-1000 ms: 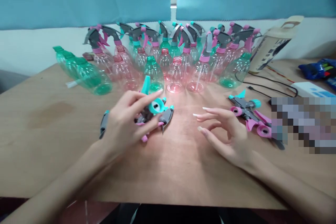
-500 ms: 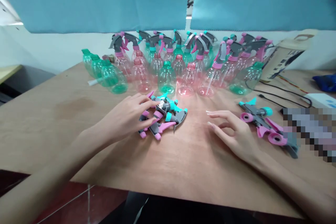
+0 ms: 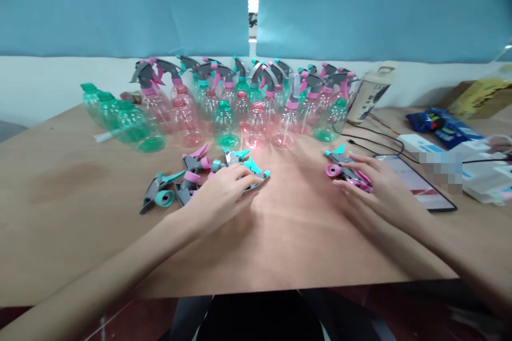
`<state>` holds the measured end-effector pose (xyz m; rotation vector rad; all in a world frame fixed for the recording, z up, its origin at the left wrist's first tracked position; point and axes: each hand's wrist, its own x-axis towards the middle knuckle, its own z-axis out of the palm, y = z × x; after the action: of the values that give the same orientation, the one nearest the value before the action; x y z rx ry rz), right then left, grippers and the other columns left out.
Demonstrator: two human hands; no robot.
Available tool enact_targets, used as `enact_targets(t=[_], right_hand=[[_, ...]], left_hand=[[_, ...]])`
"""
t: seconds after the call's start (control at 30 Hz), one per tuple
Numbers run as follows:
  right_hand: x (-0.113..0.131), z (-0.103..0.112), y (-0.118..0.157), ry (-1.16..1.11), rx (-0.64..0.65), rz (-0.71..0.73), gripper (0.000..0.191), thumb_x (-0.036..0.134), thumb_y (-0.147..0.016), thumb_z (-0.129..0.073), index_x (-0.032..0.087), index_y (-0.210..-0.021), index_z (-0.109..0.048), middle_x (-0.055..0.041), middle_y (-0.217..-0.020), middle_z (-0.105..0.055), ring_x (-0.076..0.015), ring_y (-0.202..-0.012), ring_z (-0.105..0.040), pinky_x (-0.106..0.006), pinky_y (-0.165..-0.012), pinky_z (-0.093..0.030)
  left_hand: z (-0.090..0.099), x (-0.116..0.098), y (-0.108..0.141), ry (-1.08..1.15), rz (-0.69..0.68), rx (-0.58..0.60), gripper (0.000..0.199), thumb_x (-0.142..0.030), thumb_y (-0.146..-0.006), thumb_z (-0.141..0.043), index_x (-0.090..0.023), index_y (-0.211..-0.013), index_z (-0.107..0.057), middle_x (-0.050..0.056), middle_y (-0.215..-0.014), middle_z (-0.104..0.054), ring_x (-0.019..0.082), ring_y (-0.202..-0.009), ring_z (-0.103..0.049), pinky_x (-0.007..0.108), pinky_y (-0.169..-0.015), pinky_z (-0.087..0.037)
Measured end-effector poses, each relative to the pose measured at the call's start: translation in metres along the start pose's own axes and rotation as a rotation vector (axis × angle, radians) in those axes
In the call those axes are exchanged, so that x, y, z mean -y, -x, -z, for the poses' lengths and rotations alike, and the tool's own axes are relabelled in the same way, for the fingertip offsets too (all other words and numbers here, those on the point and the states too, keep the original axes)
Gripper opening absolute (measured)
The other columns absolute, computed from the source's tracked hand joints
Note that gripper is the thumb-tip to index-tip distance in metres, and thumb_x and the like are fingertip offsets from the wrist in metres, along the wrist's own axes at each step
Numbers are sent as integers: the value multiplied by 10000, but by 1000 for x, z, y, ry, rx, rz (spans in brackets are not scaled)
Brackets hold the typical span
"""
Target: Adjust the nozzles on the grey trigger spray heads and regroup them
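My left hand (image 3: 224, 194) lies palm down on a heap of loose grey, pink and teal spray trigger heads (image 3: 192, 178) in the middle of the wooden table (image 3: 72, 208). Its fingers are spread over them and grip nothing I can make out. My right hand (image 3: 380, 189) rests on a smaller pile of spray heads (image 3: 344, 168) to the right, fingers laid across the pink and grey parts. Behind both piles stand several pink and green clear spray bottles (image 3: 248, 112), some capped with trigger heads, some without.
Several green bottles (image 3: 128, 125) lie on their sides at the back left. A phone (image 3: 416, 186) lies right of my right hand, with black cables (image 3: 376, 141), a white box (image 3: 484, 170), a blue packet (image 3: 444, 125) and a tilted container (image 3: 370, 93) behind.
My left hand has put down the teal spray head and now lies flat on the heap. My right hand has moved right onto the other pile. The view has shifted.
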<state>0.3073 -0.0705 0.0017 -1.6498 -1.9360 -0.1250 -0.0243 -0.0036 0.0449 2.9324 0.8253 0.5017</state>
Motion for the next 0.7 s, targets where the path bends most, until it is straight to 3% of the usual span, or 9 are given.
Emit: enact_targets(t=[0.1, 0.2, 0.3, 0.4, 0.5, 0.6, 0.7], right_hand=[[-32, -5, 1, 74, 87, -24, 699, 691, -788, -464, 194, -1275, -520, -183, -1330, -490, -406, -1276, -398, -585, -984, -371], [-43, -15, -7, 110, 173, -106, 798, 696, -816, -400, 152, -1400, -383, -208, -1425, -390, -400, -1333, -319, -567, -1031, -323], [-31, -25, -20, 83, 228, -196, 786, 693, -829, -375, 170, -1416, -371, -187, -1475, -325, -380, -1357, -286, -555, -1060, -294], [-11, -30, -29, -57, 305, -122, 726, 652, -859, -373, 196, -1422, -367, -142, -1511, -269, -333, -1372, -278, -513, -1093, -271], [6, -33, -28, -201, 343, -37, 658, 605, -878, -397, 223, -1414, -377, -101, -1495, -321, -287, -1362, -317, -497, -1098, -283], [12, -34, -24, -318, 278, -4, 588, 554, -907, -385, 244, -1406, -382, -79, -1440, -425, -255, -1332, -379, -495, -1088, -308], [5, -34, -22, -383, 121, -23, 543, 541, -909, -392, 250, -1366, -444, -71, -1411, -467, -250, -1319, -400, -495, -1093, -302]], left_hand=[[-16, -11, -18, 48, -37, 12, 229, -257, -939, -449, -165, -1063, -618, 73, -976, -620, 205, -912, -572, 351, -789, -473], [-32, -19, -34, 112, -45, 10, 213, -270, -933, -464, -167, -1041, -616, 72, -992, -605, 199, -907, -580, 350, -796, -474], [-45, -24, -48, 168, -36, -2, 205, -269, -935, -460, -165, -1028, -611, 76, -1041, -596, 204, -944, -584, 355, -828, -474], [-56, -28, -57, 208, 10, -26, 204, -264, -930, -467, -175, -1066, -590, 74, -1060, -589, 214, -984, -579, 369, -858, -476], [-66, -31, -62, 271, 69, -64, 271, -279, -907, -508, -190, -1160, -541, 83, -1112, -564, 221, -1031, -566, 387, -894, -475], [-76, -35, -65, 329, 67, -93, 370, -347, -880, -551, -197, -1215, -505, 102, -1192, -519, 232, -1096, -538, 411, -952, -450], [-85, -36, -72, 320, 73, -123, 492, -454, -872, -538, -194, -1282, -456, 137, -1308, -445, 270, -1214, -460, 453, -1009, -401]])
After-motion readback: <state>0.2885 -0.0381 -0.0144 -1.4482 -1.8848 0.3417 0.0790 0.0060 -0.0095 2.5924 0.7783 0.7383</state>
